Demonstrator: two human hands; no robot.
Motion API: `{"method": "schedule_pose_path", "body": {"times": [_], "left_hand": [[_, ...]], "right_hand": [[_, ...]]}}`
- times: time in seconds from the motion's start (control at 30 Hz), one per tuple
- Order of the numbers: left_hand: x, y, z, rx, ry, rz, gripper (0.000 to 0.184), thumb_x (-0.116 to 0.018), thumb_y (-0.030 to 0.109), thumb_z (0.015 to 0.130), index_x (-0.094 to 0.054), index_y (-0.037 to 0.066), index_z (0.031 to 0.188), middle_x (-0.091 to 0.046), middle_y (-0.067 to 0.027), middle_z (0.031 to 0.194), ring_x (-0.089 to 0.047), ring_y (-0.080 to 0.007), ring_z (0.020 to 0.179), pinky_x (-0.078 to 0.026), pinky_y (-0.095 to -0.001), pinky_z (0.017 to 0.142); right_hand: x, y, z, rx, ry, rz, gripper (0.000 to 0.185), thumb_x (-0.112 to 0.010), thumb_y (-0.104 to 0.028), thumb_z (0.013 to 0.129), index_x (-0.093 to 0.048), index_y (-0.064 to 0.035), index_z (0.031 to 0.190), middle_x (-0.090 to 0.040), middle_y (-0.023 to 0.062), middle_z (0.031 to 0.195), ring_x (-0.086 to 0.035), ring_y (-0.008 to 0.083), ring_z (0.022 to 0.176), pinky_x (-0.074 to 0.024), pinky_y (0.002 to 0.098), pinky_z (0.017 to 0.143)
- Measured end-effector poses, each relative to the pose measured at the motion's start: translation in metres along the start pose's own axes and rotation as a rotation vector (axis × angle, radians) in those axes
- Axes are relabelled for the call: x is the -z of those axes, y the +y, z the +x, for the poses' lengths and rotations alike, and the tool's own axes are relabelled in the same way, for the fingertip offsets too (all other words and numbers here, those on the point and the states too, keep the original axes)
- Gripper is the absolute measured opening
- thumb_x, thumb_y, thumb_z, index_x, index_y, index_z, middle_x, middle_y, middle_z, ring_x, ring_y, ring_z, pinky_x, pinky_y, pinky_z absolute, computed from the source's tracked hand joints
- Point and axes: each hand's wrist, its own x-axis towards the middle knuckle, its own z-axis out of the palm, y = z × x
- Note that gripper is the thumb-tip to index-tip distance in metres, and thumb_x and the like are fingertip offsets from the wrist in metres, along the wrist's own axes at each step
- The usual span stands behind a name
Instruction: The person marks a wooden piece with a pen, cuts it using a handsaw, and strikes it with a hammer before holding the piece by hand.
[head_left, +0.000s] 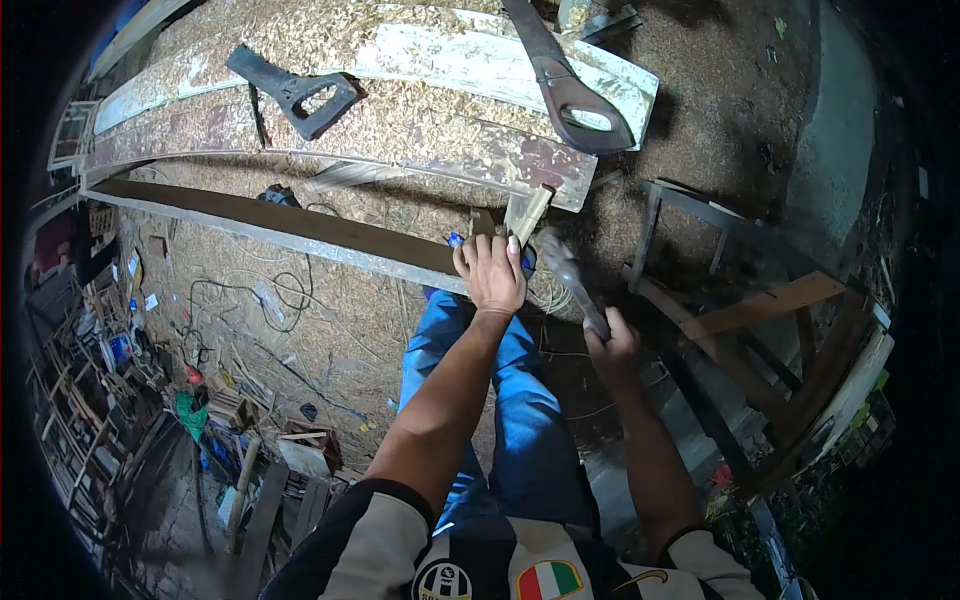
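In the head view my right hand [612, 345] is wrapped round the handle of a hammer [580, 285]. The hammer's head is smeared by motion and is just right of my left hand [493, 272]. That hand reaches over the right end of a long wooden beam [300, 228], its thumb against a short pale wooden strip [536, 212] that stands out past the fingers. My palm hides the strip's lower end and how it meets the beam. A nail cannot be made out.
Long boards [440, 130] strewn with shavings lie beyond the beam. On them are a dark handsaw [300, 95] and a brown-handled handsaw [575, 100]. A wooden frame [770, 305] stands at the right. Cables [290, 290] and scrap wood [310, 445] cover the floor at left.
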Motion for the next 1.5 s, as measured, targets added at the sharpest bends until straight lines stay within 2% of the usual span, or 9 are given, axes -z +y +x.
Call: {"method": "schedule_pose_path", "body": {"times": [0.03,0.13,0.27,0.4,0.67,0.83,1.07,1.23,1.5], "left_hand": [[-0.001,0.000,0.000,0.019,-0.030,-0.021,0.030,-0.044,0.031,0.101,-0.059,0.006,0.096,-0.054,-0.0161,0.105,-0.048,-0.0366,0.112,-0.028,-0.0548,0.107],[-0.001,0.000,0.000,0.040,-0.050,-0.025,0.030,-0.043,0.032,0.101,-0.057,0.005,0.097,-0.054,-0.0166,0.105,-0.048,-0.0369,0.112,-0.028,-0.0546,0.107],[-0.009,-0.005,0.000,0.062,-0.060,0.017,0.033,-0.041,0.033,0.102,-0.055,0.003,0.102,-0.054,-0.0174,0.108,-0.047,-0.0371,0.116,-0.026,-0.0550,0.108],[-0.001,0.004,0.005,0.058,0.068,-0.106,0.034,-0.041,0.034,0.102,-0.054,0.002,0.106,-0.055,-0.0174,0.115,-0.046,-0.0371,0.121,-0.024,-0.0547,0.111],[-0.010,-0.003,0.001,0.120,-0.059,-0.037,0.036,-0.042,0.035,0.101,-0.053,0.001,0.107,-0.055,-0.0193,0.121,-0.045,-0.0379,0.125,-0.023,-0.0544,0.113],[-0.006,0.006,0.006,0.071,0.066,0.084,0.034,-0.046,0.034,0.101,-0.053,0.001,0.104,-0.055,-0.0196,0.111,-0.050,-0.0391,0.116,-0.031,-0.0526,0.105],[0.002,0.007,0.005,0.097,-0.053,0.013,0.038,-0.060,0.043,0.094,-0.054,0.005,0.098,-0.055,-0.0172,0.109,-0.050,-0.0378,0.113,-0.035,-0.0527,0.101],[0.006,-0.005,-0.001,0.088,0.010,-0.198,0.027,-0.065,0.031,0.092,-0.060,0.008,0.104,-0.056,-0.0160,0.112,-0.048,-0.0378,0.113,-0.034,-0.0527,0.100],[0.058,-0.017,-0.009,0.046,0.161,-0.423,0.017,-0.057,0.022,0.098,-0.062,0.007,0.102,-0.058,-0.0135,0.105,-0.050,-0.0351,0.107,-0.036,-0.0475,0.096]], "right_hand": [[0.001,-0.004,0.003,-0.060,-0.068,0.011,0.022,-0.073,-0.021,0.085,-0.062,-0.0040,0.092,-0.061,0.0215,0.073,-0.061,0.0456,0.071,-0.0474,0.0485,0.059],[-0.012,0.007,0.009,0.205,0.098,-0.068,0.019,-0.073,-0.018,0.084,-0.061,-0.0040,0.090,-0.060,0.0206,0.071,-0.061,0.0449,0.068,-0.0477,0.0496,0.058],[-0.006,0.019,0.029,0.378,-0.007,-0.041,0.027,-0.076,-0.018,0.080,-0.065,-0.0043,0.100,-0.064,0.0219,0.075,-0.064,0.0438,0.072,-0.0504,0.0490,0.059],[-0.020,0.033,0.032,0.190,-0.003,-0.396,0.022,-0.069,-0.017,0.082,-0.060,-0.0012,0.095,-0.065,0.0231,0.081,-0.065,0.0447,0.076,-0.0513,0.0480,0.060],[0.000,0.006,0.034,0.386,-0.039,-0.095,0.020,-0.072,-0.015,0.081,-0.057,-0.0032,0.086,-0.062,0.0213,0.076,-0.064,0.0442,0.073,-0.0508,0.0487,0.060],[-0.010,0.016,0.036,0.057,-0.099,-0.217,0.025,-0.072,-0.019,0.080,-0.061,-0.0010,0.093,-0.064,0.0244,0.081,-0.063,0.0468,0.074,-0.0501,0.0516,0.061],[0.004,0.032,0.005,0.200,0.122,-0.175,0.022,-0.072,-0.019,0.081,-0.062,-0.0028,0.092,-0.063,0.0211,0.072,-0.063,0.0446,0.068,-0.0498,0.0485,0.058],[0.010,0.001,0.025,0.114,0.176,0.011,0.021,-0.078,-0.017,0.082,-0.066,-0.0029,0.093,-0.064,0.0170,0.071,-0.065,0.0340,0.063,-0.0494,0.0390,0.057],[-0.012,-0.068,0.079,0.145,0.183,-0.088,0.032,-0.081,-0.025,0.080,-0.066,-0.0064,0.101,-0.070,0.0174,0.081,-0.068,0.0393,0.075,-0.0521,0.0465,0.065]]}}
